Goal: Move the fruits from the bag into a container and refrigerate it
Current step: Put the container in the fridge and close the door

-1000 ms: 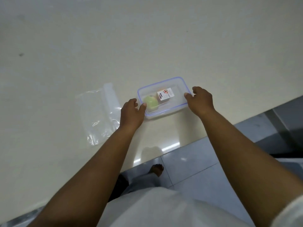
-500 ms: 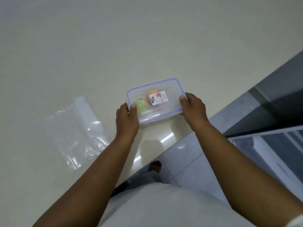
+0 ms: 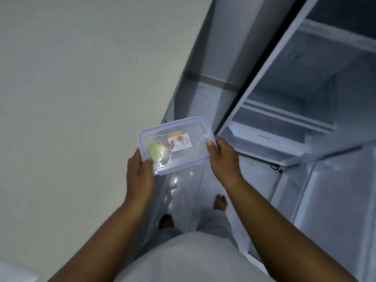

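Note:
A clear plastic container (image 3: 193, 129) with a blue-rimmed lid is held in the air past the counter's edge, above the floor. Inside it lie a green fruit (image 3: 157, 154) on the left and an orange fruit (image 3: 175, 133) partly hidden under a white label. My left hand (image 3: 139, 174) grips the container's left end. My right hand (image 3: 222, 157) grips its right end. The open refrigerator (image 3: 284, 110) stands just beyond and to the right of the container, its shelves bare. The bag is out of view.
The cream counter (image 3: 81, 98) fills the left side, its edge running diagonally beside my left arm. The open refrigerator door (image 3: 335, 200) stands at the right. My bare feet (image 3: 220, 201) are on the glossy tiled floor.
Both hands have lifted the container off the counter and carried it to the right, in front of the open refrigerator. The view has swung right, so the plastic bag has left the frame.

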Demonstrator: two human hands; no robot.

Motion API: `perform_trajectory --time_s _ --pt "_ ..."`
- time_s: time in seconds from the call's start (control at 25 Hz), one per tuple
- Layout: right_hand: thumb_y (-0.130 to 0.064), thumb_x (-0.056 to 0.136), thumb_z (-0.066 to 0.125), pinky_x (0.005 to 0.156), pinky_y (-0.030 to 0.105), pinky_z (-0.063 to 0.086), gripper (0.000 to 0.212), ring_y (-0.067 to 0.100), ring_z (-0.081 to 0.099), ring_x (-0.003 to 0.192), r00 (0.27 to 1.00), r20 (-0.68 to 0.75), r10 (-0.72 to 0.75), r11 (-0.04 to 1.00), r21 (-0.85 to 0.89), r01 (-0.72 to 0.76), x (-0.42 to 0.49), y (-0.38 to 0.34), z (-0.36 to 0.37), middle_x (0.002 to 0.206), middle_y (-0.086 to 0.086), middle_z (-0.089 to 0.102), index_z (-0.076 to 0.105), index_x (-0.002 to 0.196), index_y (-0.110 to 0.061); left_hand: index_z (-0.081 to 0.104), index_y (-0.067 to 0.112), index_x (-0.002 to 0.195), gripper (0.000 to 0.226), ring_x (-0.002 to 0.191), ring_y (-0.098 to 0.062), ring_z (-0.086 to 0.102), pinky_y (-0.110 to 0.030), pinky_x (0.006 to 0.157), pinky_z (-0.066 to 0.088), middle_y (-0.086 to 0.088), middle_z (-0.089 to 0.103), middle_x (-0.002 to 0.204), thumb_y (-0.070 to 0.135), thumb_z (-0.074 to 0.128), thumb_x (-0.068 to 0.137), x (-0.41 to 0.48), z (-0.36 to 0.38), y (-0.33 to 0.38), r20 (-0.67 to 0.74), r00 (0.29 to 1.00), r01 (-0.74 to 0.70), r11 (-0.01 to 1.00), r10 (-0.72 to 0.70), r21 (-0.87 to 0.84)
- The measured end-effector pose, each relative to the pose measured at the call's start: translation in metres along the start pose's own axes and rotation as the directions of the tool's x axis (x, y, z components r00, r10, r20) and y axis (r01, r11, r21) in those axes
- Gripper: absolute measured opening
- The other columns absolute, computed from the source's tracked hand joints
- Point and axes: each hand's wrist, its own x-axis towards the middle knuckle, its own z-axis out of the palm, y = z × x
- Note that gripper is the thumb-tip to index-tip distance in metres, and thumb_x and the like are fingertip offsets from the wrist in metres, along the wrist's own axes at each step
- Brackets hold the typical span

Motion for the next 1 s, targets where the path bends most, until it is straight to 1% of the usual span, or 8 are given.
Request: perform_trajectory --time_s 0.08,0.16,0.32,0.48,0.6,0.8,0.88,1.0 --pt "-0.034 0.099 0.044 0.065 0.007 0.039 0.029 0.005 0.059 0.081 0.993 -0.099 0.061 0.998 -0.004 -0.062 0.007 0.028 -0.042 0.095 -0.008 0.063 0.061 0.12 -0.022 0.06 0.046 0.112 0.038 0.108 0.0 0.059 -0.027 0.097 0.049 0.014 0.064 0.116 0.022 0.042 0.089 0.004 0.054 0.008 0.092 0.994 -0.054 0.998 0.052 0.019" --pt "-0.034 0.1 0.043 0.062 0.002 0.037 0.03 0.009 0.058 0.082 0.979 -0.169 0.112 0.993 -0.014 -0.116 0.014 0.056 -0.08 0.095 -0.005 0.062 0.061 0.119 -0.021 0.058 0.029 0.125 0.036 0.114 -0.01 0.059 -0.036 0.101 0.048 0.002 0.063 0.123 0.016 0.042 0.096 0.009 0.106 0.011 0.184 0.98 -0.082 0.996 0.075 0.031" --pt "-0.034 0.101 0.042 0.064 0.001 0.039 0.027 0.005 0.057 0.077 0.93 -0.315 0.191 0.981 0.02 -0.195 0.038 0.116 -0.148 0.09 -0.007 0.059 0.062 0.114 -0.021 0.052 0.02 0.133 0.035 0.113 -0.018 0.06 -0.031 0.092 0.052 -0.005 0.061 0.123 0.015 0.045 0.099 0.018 0.21 0.014 0.349 0.935 -0.097 0.991 0.059 0.091" --pt "-0.034 0.1 0.042 0.08 0.029 0.045 0.032 0.016 0.058 0.088 0.86 -0.426 0.281 0.958 0.073 -0.277 0.077 0.182 -0.198 0.096 -0.005 0.06 0.062 0.119 -0.019 0.049 0.026 0.135 0.04 0.111 -0.013 0.061 -0.019 0.087 0.053 0.0 0.062 0.122 0.011 0.046 0.098 0.037 0.302 0.005 0.497 0.867 -0.122 0.982 0.037 0.141" --pt "-0.033 0.1 0.043 0.08 0.029 0.045 0.032 0.017 0.058 0.088 0.821 -0.465 0.332 0.941 0.104 -0.322 0.115 0.229 -0.222 0.101 0.001 0.064 0.063 0.121 -0.019 0.04 0.024 0.144 0.046 0.118 -0.012 0.057 -0.015 0.092 0.047 0.0 0.058 0.13 0.011 0.044 0.1 0.054 0.364 -0.006 0.521 0.853 -0.105 0.981 0.004 0.165" --pt "-0.033 0.096 0.048 0.088 0.044 0.054 0.029 0.025 0.066 0.094 0.783 -0.497 0.374 0.927 0.187 -0.325 0.187 0.299 -0.247 0.1 0.0 0.068 0.065 0.118 -0.023 0.037 0.018 0.148 0.05 0.134 -0.018 0.046 -0.037 0.115 0.035 -0.003 0.049 0.146 0.009 0.045 0.1 0.103 0.459 -0.031 0.498 0.867 -0.086 0.98 -0.016 0.18" --pt "-0.031 0.091 0.051 0.088 0.05 0.054 0.03 0.029 0.067 0.093 0.787 -0.492 0.373 0.928 0.215 -0.306 0.219 0.322 -0.255 0.098 0.0 0.069 0.066 0.116 -0.024 0.042 0.019 0.145 0.047 0.129 -0.021 0.052 -0.037 0.112 0.04 -0.001 0.054 0.141 0.01 0.047 0.099 0.129 0.49 -0.036 0.491 0.871 -0.087 0.984 -0.001 0.158" --pt "-0.032 0.086 0.05 0.093 0.054 0.052 0.037 0.032 0.064 0.104 0.798 -0.449 0.402 0.914 0.248 -0.321 0.265 0.344 -0.272 0.113 0.007 0.069 0.063 0.12 -0.025 0.048 0.022 0.141 0.043 0.116 -0.025 0.061 -0.041 0.103 0.048 -0.005 0.063 0.13 0.013 0.046 0.099 0.164 0.533 -0.031 0.508 0.861 -0.134 0.978 0.033 0.163"
